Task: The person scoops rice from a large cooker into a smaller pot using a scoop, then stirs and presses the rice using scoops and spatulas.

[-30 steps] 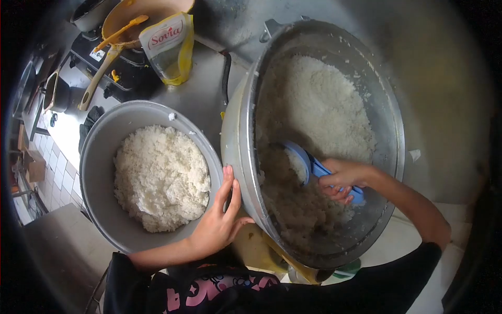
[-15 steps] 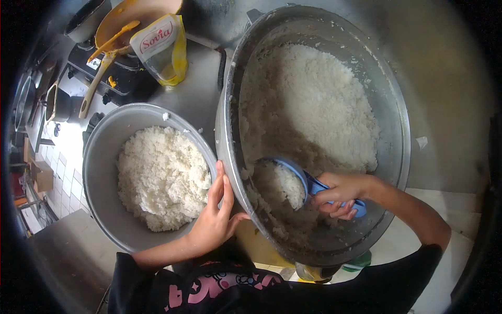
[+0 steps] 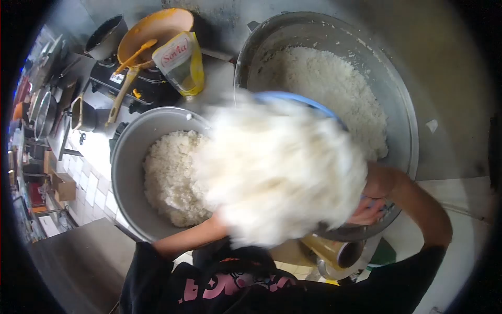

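My right hand [image 3: 371, 204] is closed round the handle of a blue rice scoop [image 3: 308, 99], raised above the pots. Heaped high on the scoop, a large mound of white rice [image 3: 282, 167] is blurred by motion and close to the camera. My left hand [image 3: 220, 219] lies low between the two pots, its fingers hidden behind that mound. Beneath, the large metal pot [image 3: 410, 136] on the right has rice [image 3: 334, 78] over its bottom. To the left, a smaller grey pot [image 3: 128, 178] holds more white rice [image 3: 175, 172].
Behind the smaller pot stand a Sovia pouch [image 3: 180, 60], an orange-stained pan [image 3: 157, 31] with a spatula [image 3: 136, 55], and a black stove [image 3: 123, 86]. A dark saucepan [image 3: 106, 42] sits further back. At the lower right is a yellowish cylindrical container [image 3: 327, 250].
The scoop has risen out of the large pot, up and leftward, with a big mound of rice on it. My left hand's fingers have gone out of sight behind the rice. The view has shifted slightly.
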### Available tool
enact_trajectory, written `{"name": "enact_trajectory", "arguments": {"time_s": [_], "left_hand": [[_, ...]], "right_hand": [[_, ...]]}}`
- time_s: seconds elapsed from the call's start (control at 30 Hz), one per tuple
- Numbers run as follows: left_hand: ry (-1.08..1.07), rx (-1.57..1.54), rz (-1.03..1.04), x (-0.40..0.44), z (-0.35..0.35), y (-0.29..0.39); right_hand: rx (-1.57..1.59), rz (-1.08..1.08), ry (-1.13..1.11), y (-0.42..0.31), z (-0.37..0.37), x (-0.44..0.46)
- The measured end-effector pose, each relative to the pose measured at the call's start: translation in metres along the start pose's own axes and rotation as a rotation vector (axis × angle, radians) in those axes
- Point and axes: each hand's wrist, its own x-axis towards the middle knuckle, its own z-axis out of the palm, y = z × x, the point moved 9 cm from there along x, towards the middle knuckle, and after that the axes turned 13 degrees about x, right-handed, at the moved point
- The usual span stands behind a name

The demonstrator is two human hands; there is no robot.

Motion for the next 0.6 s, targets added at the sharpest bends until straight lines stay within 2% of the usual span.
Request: {"name": "enact_trajectory", "arguments": {"time_s": [0.1, 0.17, 0.33, 0.37, 0.43, 0.47, 0.53, 0.6], "left_hand": [[0.056, -0.05, 0.029, -0.016, 0.042, -0.014], [0.079, -0.062, 0.04, -0.022, 0.046, -0.018], [-0.541, 0.004, -0.002, -0.028, 0.093, -0.033], [-0.27, -0.041, -0.051, -0.012, 0.054, -0.019], [0.11, -0.078, -0.068, 0.002, -0.008, 0.004], [0.213, -0.077, -0.029, 0.004, -0.018, 0.011], [0.205, -0.072, -0.018, 0.004, -0.016, 0.01], [0.211, -0.052, -0.001, 0.006, -0.018, 0.014]], "right_hand": [[-0.735, -0.423, 0.156, -0.051, 0.058, 0.017], [-1.104, -0.598, 0.173, -0.055, 0.099, 0.027], [-1.466, -0.733, 0.273, -0.069, 0.127, 0.028], [-1.505, -0.745, 0.319, -0.078, 0.124, 0.019], [-1.568, -0.734, 0.45, -0.093, 0.116, 0.0], [-1.599, -0.706, 0.536, -0.099, 0.108, -0.011], [-1.667, -0.545, 0.749, -0.103, 0.08, -0.034], [-1.699, -0.232, 0.981, -0.093, 0.027, -0.059]]}}
